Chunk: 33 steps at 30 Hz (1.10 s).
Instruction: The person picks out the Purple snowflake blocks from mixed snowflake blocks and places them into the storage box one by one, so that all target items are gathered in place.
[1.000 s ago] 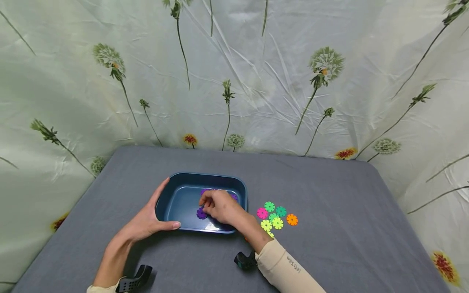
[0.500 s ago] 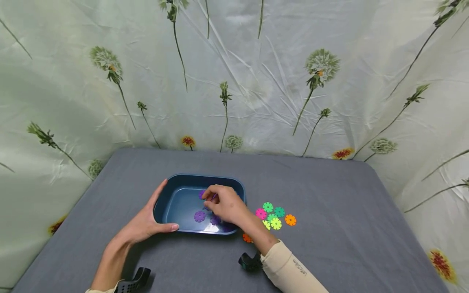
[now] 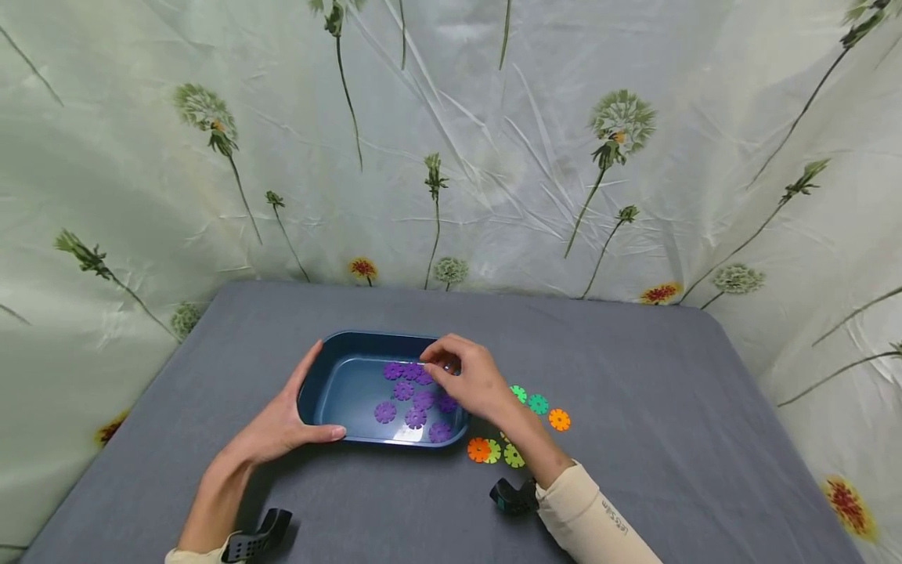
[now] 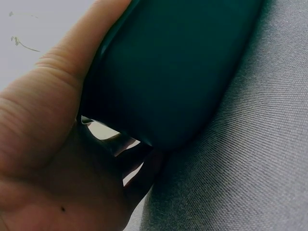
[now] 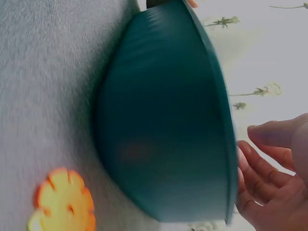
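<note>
A blue rectangular tray (image 3: pixel 341 399) rests on the cloth-covered table, with several purple notched plastic discs (image 3: pixel 404 391) spread over the right half of its floor. My left hand (image 3: pixel 275 427) grips the tray's left end, thumb over the near rim and fingers reaching round the end wall (image 4: pixel 163 72). Over the far right corner hovers my right hand (image 3: pixel 475 380), its fingers loosely bent. Thumb and fingers stand apart beside the rim in the right wrist view, with nothing visible between them. That hand and forearm hide part of the tray's right end.
To the right of the tray lie loose discs of the same kind: an orange disc (image 3: pixel 560 420), a teal disc (image 3: pixel 538 404), and several green and yellow ones, partly behind the right forearm. A flower-printed curtain (image 3: pixel 521 172) hangs behind the grey table (image 3: pixel 634 368).
My right hand has moved up and to the right from the middle of the tray to its far right corner, uncovering more purple discs. My left hand has stayed on the tray's end.
</note>
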### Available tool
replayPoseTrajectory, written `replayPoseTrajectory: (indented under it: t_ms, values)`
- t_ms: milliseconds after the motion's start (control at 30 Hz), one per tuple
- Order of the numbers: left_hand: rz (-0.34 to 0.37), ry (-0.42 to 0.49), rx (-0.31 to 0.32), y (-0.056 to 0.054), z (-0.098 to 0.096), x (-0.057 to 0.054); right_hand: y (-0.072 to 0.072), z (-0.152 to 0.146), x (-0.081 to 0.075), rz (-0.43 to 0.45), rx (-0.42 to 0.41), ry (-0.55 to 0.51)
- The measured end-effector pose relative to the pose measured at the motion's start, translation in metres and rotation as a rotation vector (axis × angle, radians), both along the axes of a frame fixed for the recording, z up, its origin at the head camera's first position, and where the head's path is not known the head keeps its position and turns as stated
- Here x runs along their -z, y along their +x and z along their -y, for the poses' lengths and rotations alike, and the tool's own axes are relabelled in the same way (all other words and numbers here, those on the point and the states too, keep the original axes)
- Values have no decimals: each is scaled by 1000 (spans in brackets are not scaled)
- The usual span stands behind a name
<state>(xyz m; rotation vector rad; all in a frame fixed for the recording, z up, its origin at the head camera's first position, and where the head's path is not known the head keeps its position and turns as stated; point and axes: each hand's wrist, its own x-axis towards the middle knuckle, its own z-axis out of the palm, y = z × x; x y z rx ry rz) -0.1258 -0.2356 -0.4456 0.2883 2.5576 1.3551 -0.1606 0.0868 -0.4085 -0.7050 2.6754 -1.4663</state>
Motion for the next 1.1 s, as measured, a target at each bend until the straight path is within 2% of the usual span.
replayPoseTrajectory:
  t_ms: [133,433,700,933,1100]
  values:
    - [-6,5,13,-2,-1,0,-1,-22,-6,-6,25,-15]
    - [2,15,24,-3,-1,0,-7,-80,-20,-38,169,-10]
    - [-9,-44,45,-1,2,-6,-5,-110,-11,-64,258,18]
    - [-32,-153,63,1,1,-18,-5,-123,-2,-97,298,25]
    - [-41,-188,75,1,2,-24,-5,-128,-1,-105,324,52]
